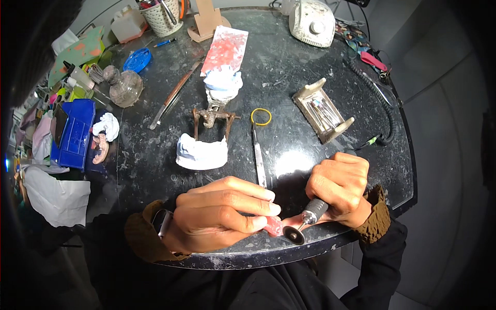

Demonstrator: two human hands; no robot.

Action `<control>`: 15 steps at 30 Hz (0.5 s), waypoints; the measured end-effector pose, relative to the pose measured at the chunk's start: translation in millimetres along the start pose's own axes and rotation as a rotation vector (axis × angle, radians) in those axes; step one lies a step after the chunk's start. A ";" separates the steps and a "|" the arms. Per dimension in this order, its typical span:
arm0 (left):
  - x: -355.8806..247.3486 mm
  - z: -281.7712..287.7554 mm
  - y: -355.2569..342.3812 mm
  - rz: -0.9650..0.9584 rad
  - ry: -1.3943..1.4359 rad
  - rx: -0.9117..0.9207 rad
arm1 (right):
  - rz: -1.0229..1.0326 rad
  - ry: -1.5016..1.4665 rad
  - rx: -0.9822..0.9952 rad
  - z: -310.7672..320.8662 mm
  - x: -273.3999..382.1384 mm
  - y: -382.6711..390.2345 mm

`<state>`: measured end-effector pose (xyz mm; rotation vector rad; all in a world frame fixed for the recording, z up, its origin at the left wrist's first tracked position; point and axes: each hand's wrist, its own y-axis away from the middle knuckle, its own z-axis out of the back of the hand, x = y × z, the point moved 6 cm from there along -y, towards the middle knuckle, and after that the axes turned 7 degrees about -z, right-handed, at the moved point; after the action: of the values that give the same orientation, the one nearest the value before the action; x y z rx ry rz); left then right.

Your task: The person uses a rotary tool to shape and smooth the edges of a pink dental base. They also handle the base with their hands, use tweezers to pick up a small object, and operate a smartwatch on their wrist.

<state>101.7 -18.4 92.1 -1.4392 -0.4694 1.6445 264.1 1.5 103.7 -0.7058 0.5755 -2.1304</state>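
Note:
At the front edge of the bench, my left hand pinches a small pink piece, possibly denture acrylic, between thumb and fingertips. My right hand is closed around a rotary handpiece with a ribbed dark grip. A round dark cutting disc on its tip sits right beside the pink piece; whether they touch I cannot tell. Beyond my left hand, an opened dental articulator carries a white plaster cast at its near end and another white cast at its far end.
A yellow-ringed slim tool lies between my hands. Farther right stands a beige holder of small burs. A brown-handled knife, glass flask and blue box are left. A control unit stands behind; a coiled cord runs right.

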 end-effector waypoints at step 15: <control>3.5 -2.1 -1.3 0.042 0.097 0.091 | 0.002 0.014 0.072 1.1 -1.2 -2.2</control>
<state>104.3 -15.5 90.4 -1.4627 -0.3077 1.6003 264.2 3.6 105.5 -0.6506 0.5035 -2.1442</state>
